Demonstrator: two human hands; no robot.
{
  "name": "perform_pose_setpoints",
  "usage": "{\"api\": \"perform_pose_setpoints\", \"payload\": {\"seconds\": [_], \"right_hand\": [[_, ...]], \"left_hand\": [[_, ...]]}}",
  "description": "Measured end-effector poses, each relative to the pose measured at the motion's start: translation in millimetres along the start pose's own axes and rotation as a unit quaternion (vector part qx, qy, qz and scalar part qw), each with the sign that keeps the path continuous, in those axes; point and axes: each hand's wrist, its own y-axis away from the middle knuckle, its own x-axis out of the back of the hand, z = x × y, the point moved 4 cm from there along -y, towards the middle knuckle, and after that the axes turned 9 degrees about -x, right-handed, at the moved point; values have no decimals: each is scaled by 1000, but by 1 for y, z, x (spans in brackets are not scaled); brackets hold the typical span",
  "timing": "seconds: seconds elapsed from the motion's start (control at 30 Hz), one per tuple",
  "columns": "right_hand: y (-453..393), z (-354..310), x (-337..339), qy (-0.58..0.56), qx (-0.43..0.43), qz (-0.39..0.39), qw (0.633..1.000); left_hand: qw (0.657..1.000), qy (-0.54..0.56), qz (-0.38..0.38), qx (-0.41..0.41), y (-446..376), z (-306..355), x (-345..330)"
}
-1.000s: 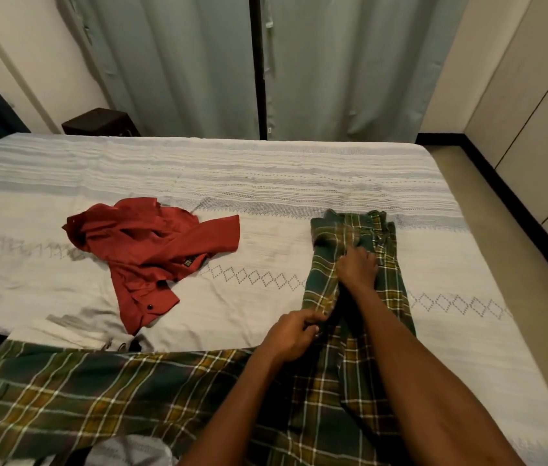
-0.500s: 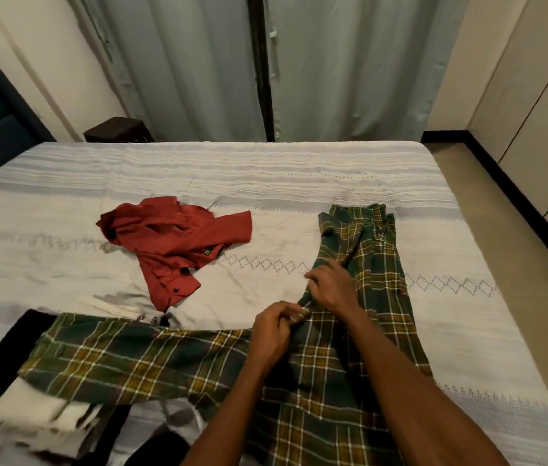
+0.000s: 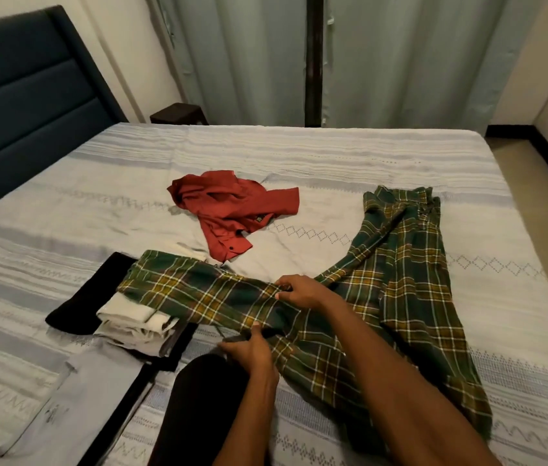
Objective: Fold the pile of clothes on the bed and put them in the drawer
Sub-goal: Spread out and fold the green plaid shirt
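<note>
On the near half of the bed [image 3: 333, 156], green-and-yellow plaid trousers [image 3: 397, 277] lie spread in a bent V, one leg running left over a cream cloth [image 3: 131, 314] and a black garment [image 3: 87, 304], the other stretching toward the far right. The left hand [image 3: 252, 351] pinches the plaid at the near edge of the crotch, and the right hand [image 3: 299, 292] grips its far edge just beyond. A crumpled red shirt [image 3: 232, 210] lies apart toward the middle, with bare sheet beyond it up to the headboard [image 3: 23, 105] and curtains [image 3: 400, 55].
</note>
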Motion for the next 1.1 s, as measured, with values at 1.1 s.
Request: {"api": "perform_pose_setpoints", "payload": {"seconds": [1.1], "right_hand": [[118, 41, 92, -424, -13, 142, 894]], "left_hand": [[913, 136, -270, -275, 124, 44, 6]]}}
